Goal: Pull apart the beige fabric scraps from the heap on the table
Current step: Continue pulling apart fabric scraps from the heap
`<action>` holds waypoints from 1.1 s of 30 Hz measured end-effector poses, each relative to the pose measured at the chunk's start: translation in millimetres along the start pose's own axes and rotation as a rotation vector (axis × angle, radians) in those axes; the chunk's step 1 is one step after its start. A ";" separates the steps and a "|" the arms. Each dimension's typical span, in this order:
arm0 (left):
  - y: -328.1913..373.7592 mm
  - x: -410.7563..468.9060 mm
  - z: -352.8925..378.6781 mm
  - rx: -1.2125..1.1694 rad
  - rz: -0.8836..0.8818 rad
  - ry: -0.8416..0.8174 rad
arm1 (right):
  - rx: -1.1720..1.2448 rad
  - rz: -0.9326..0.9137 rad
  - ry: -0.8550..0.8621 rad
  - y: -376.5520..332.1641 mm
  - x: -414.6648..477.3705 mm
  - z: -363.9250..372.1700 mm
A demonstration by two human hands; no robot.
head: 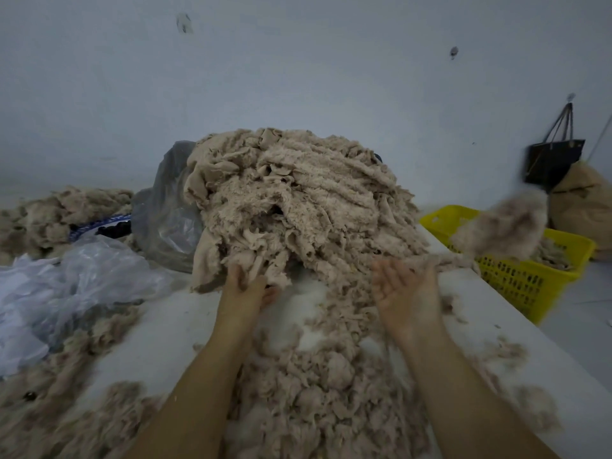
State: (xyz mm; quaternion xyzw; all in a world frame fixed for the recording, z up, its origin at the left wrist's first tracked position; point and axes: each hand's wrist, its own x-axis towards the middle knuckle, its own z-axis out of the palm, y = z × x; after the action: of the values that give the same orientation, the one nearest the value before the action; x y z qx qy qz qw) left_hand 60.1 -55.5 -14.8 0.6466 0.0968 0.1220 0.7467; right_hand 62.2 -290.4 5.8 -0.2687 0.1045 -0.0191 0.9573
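Heap (298,200) edge bunches in left hand (243,288); right hand (407,289) faces palm-up.

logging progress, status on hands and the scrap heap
Left hand grips scraps at heap foot. Right hand open, palm up. Blurred clump airborne by yellow basket.

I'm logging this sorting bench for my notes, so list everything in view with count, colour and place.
heap of fabric scraps: one, beige, table centre
loose scraps: many, beige, strewn in front of the heap
smaller scrap pile: one, beige, far left
blurred scrap clump: one, beige, above the basket
basket: one, yellow, right of the table, scraps inside
plastic bag: one, grey, left of the heap
plastic sheeting: one, whitish, near left
handbag: one, black, hanging on the right wall
sack: one, tan, below the handbag
table: one, white
left hand: grips the heap's lower edge
right hand: open, palm up
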 end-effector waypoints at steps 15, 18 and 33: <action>23.8 -41.9 14.3 -0.145 -0.022 -0.494 | -0.994 0.077 -0.557 45.3 -28.7 16.8; 24.2 -45.9 11.2 -0.152 -0.079 -0.691 | -0.911 0.066 -0.555 41.3 -29.6 16.1; 20.8 1.7 -27.1 -0.819 -0.122 0.443 | -0.718 -0.332 0.192 28.1 -8.6 14.0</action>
State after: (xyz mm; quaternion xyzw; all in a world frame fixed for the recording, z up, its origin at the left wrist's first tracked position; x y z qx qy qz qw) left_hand 52.4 -26.7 1.8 0.2502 0.2354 0.2411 0.9077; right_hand 56.2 -258.4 4.6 -0.5960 0.1485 -0.1609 0.7725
